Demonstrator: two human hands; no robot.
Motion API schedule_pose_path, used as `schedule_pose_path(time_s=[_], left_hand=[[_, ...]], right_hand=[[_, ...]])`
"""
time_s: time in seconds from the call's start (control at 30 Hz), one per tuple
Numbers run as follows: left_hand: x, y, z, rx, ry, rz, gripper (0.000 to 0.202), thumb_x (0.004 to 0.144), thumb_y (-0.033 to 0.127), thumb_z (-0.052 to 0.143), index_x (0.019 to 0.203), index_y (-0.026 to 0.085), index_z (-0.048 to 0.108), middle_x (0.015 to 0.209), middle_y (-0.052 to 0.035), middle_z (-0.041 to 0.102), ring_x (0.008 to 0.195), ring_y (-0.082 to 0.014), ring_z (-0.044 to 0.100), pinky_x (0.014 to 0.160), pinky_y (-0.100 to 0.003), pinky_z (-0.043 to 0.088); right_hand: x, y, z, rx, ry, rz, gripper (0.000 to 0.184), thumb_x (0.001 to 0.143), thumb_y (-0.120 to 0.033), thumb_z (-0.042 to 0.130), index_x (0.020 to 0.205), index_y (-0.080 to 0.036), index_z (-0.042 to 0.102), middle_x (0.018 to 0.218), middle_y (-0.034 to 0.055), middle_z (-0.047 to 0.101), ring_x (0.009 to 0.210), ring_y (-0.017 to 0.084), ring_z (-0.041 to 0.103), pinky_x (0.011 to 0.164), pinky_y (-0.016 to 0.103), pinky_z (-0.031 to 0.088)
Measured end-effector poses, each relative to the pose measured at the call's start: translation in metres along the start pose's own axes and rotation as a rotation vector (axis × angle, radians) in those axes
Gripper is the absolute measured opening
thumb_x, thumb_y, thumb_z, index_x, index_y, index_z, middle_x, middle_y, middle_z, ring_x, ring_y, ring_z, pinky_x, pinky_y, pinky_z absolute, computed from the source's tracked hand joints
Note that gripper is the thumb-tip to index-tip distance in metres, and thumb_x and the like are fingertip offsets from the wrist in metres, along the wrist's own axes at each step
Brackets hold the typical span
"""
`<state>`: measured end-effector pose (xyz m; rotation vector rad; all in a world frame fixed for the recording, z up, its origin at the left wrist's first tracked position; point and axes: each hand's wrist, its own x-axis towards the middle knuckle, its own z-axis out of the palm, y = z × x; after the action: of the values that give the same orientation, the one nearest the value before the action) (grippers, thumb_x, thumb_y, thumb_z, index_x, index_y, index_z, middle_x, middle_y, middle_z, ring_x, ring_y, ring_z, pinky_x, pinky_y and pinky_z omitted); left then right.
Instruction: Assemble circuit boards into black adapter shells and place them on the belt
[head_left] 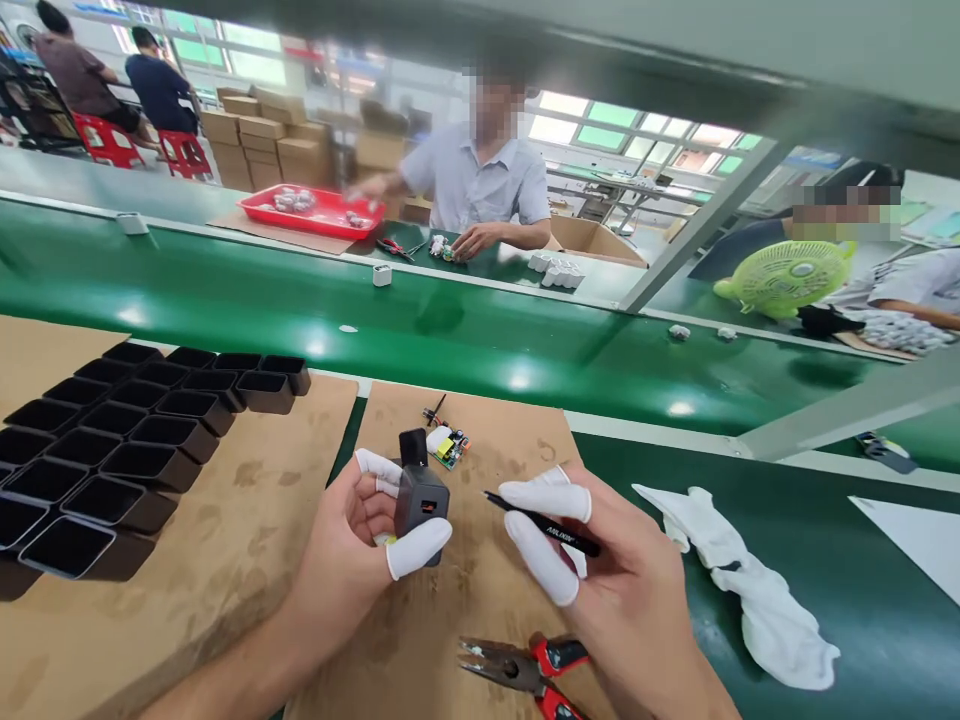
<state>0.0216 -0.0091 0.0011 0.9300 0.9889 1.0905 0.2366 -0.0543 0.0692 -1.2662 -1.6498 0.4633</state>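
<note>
My left hand (358, 530), with white finger cots on the thumb and a fingertip, is closed around a black charger housing (421, 500). A small port shows in the face turned to me, and a black flap-like piece stands up behind it. In my right hand (600, 550), also in white finger cots, is a pair of black tweezers (551, 528), pinched between thumb and fingers. Their tip points left toward the housing, apart from it. Beyond the housing, a small circuit board (450, 447) with yellow and green parts lies on the cardboard. Red-handled pliers (517, 668) lie open below my right hand.
Rows of black open cases (112, 470) stand on cardboard at left. White cloth gloves (750, 580) lie at right. A green conveyor belt (465, 350) runs across, carrying a white case (382, 275). Across it, a person (487, 180) works beside a red tray (315, 212).
</note>
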Motion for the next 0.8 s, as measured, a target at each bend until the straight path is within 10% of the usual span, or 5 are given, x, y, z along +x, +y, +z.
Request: schedule_pose_path(time_s=[0.8], left_hand=[[-0.013,0.006,-0.002,0.586,0.148,0.269,0.051,0.077,0.042,0.098,0.107,0.025,0.061,0.096,-0.0002,0.075,0.085,-0.0211,0.073,0.074,-0.031,0.062]], right_hand=[[-0.021,-0.001,0.022,-0.459,-0.056,-0.255,0.037,0.109,-0.011,0.059,0.077,-0.027,0.055,0.072,-0.0026,0.049,0.055,0.014,0.041,0.051,0.031,0.032]])
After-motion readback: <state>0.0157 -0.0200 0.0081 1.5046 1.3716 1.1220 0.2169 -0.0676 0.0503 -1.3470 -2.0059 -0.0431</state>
